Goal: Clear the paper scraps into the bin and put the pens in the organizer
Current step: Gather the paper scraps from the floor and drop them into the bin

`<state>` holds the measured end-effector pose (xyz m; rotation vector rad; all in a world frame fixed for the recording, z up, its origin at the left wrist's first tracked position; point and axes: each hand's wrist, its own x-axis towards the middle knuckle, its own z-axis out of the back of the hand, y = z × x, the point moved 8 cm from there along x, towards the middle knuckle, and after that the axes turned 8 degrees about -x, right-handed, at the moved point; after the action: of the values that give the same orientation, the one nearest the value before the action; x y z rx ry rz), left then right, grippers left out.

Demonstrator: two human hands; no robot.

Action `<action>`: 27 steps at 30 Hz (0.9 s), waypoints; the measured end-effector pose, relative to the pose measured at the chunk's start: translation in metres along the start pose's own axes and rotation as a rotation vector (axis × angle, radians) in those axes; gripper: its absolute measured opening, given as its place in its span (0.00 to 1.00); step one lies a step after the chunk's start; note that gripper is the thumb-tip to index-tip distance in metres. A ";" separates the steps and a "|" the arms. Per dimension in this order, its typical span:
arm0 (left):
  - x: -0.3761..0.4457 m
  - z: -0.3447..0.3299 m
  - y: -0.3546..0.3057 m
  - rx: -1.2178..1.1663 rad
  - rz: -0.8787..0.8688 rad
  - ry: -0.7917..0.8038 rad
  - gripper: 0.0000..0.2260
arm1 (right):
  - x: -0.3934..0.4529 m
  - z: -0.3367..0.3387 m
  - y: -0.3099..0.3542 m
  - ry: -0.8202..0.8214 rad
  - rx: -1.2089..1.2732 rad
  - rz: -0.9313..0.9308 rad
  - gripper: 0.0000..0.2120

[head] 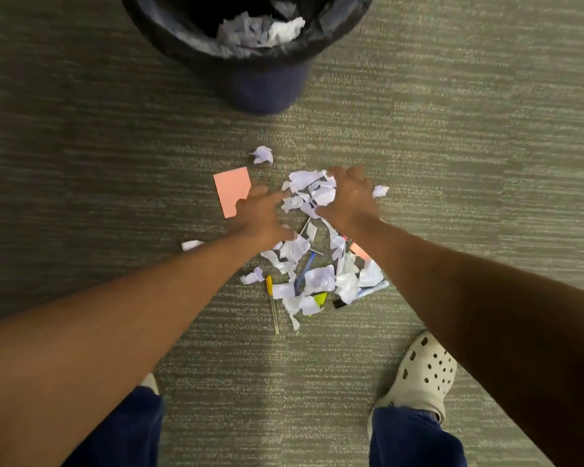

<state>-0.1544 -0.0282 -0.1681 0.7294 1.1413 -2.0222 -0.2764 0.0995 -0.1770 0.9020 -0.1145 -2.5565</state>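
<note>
Scraps (312, 264) of white paper lie in a loose pile on the carpet (81, 163) at the centre of the frame, mixed with several pens. A yellow pen (272, 303) lies at the lower left edge of the pile, pointing toward the bottom of the frame. A blue pen (304, 269) lies partly covered in the middle of the pile. The bin (250, 55) stands at the top centre, lined with a black bag, and holds crumpled white paper. A pink note (231, 190) lies flat left of the pile.

The right hand (349, 197) is at the upper part of the pile, fingers curled around a bunch of scraps. The left hand (262, 214) is just left of it, fingers extended toward the same bunch; the hand is blurred, and whether it holds anything cannot be told. Its far side overlaps the lower right corner of the pink note.

Single scraps lie apart from the pile: one (263, 154) above it, one (380, 190) right of the right hand, one (192, 245) at the left. A pale clog (422, 372) shows at the lower right.
</note>
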 end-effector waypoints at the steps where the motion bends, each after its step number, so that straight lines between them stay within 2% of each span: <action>1: 0.004 -0.011 0.005 0.100 -0.007 0.008 0.42 | 0.007 -0.007 0.000 -0.003 -0.044 0.020 0.40; 3: 0.012 -0.026 0.015 0.234 -0.019 -0.004 0.44 | 0.019 -0.020 0.003 0.017 -0.139 0.061 0.45; 6: 0.021 -0.041 0.030 0.221 -0.019 -0.029 0.41 | 0.031 -0.040 0.013 0.123 -0.278 0.143 0.49; 8: 0.025 -0.048 0.036 0.266 -0.032 -0.033 0.36 | 0.035 -0.051 0.018 0.202 -0.356 0.188 0.47; 11: 0.030 -0.053 0.036 0.466 -0.089 -0.047 0.24 | 0.031 -0.061 0.021 0.237 -0.495 0.237 0.43; 13: 0.031 -0.052 0.038 0.314 -0.052 -0.081 0.15 | 0.025 -0.061 0.019 0.212 -0.525 0.259 0.41; 16: 0.031 -0.047 0.052 0.154 0.022 -0.120 0.13 | 0.020 -0.059 0.010 0.189 -0.471 0.283 0.28; 17: 0.029 -0.043 0.058 0.018 0.098 -0.142 0.12 | 0.018 -0.058 0.006 0.182 -0.456 0.267 0.24; 20: 0.019 -0.030 0.068 -0.304 0.277 -0.207 0.08 | 0.013 -0.041 -0.009 0.089 -0.232 0.093 0.20; 24: -0.008 -0.010 0.066 -0.723 0.428 -0.300 0.10 | -0.005 -0.012 -0.013 0.003 0.346 -0.224 0.16; 27: -0.035 0.014 0.050 -1.054 0.468 -0.355 0.06 | -0.027 0.009 -0.008 0.028 0.824 -0.422 0.15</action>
<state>-0.0960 -0.0495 -0.1602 0.0599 1.4178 -0.8896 -0.2659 0.1170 -0.1561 1.3541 -1.1423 -2.8955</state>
